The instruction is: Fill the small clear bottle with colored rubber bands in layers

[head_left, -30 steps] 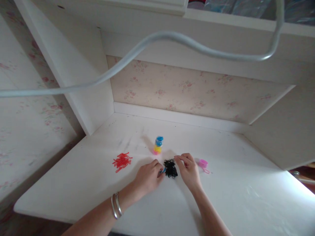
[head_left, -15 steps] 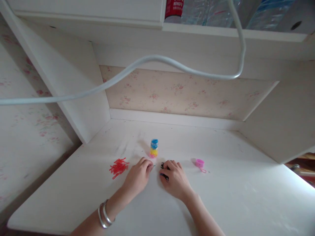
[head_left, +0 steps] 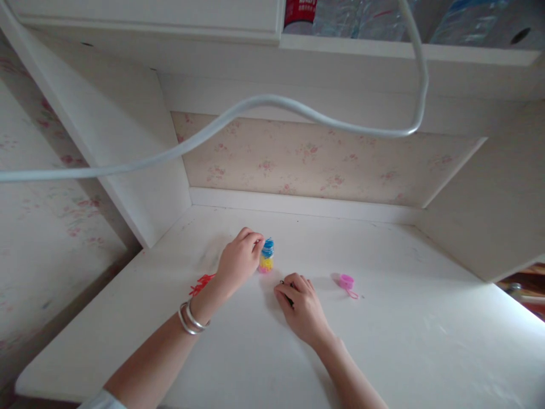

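Note:
A small clear jar (head_left: 267, 257) with blue bands over yellow and pink ones stands on the white desk (head_left: 383, 341). My left hand (head_left: 239, 260) is raised beside the jar, its pinched fingertips at the jar's mouth; what they pinch is too small to name. My right hand (head_left: 300, 304) lies curled on the desk over a heap of black bands (head_left: 289, 299), of which only a sliver shows. A heap of red bands (head_left: 200, 283) lies partly behind my left wrist. The pink lid (head_left: 346, 280) lies to the right.
A grey cable (head_left: 238, 111) hangs across the view in front of the floral back wall (head_left: 323, 159). A white side panel (head_left: 128, 147) closes the left, a sloping panel the right. A shelf overhead holds bottles (head_left: 340, 11).
My left hand rose from the desk beside the black heap to the jar's mouth. My right hand stayed curled over the black bands. The red heap is now partly hidden.

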A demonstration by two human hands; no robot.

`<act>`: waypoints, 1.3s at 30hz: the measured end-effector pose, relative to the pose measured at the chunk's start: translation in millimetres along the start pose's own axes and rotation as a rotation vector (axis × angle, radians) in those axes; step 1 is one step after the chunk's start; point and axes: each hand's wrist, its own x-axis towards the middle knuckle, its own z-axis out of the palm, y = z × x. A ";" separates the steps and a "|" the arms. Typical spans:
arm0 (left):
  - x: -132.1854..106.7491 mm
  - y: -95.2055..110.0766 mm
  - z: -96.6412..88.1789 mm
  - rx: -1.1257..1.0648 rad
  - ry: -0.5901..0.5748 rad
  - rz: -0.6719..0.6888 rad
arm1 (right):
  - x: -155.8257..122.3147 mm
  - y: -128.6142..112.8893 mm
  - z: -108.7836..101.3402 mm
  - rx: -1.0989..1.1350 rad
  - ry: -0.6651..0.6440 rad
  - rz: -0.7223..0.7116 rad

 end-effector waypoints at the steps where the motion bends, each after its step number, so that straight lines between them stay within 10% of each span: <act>1: 0.7 0.0 2.1 0.019 -0.012 -0.006 | -0.1 1.0 0.3 0.018 0.021 0.008; 17: -38.2 -21.5 -1.5 -0.079 -0.068 -0.041 | 59.9 -5.7 -21.0 0.314 0.325 0.150; 30: -78.0 -46.0 12.7 -0.088 -0.212 -0.091 | 113.3 13.1 -8.6 0.329 0.028 0.152; 39: -80.7 -44.2 9.8 -0.084 -0.208 -0.087 | 105.2 -1.6 -28.6 0.239 0.084 0.139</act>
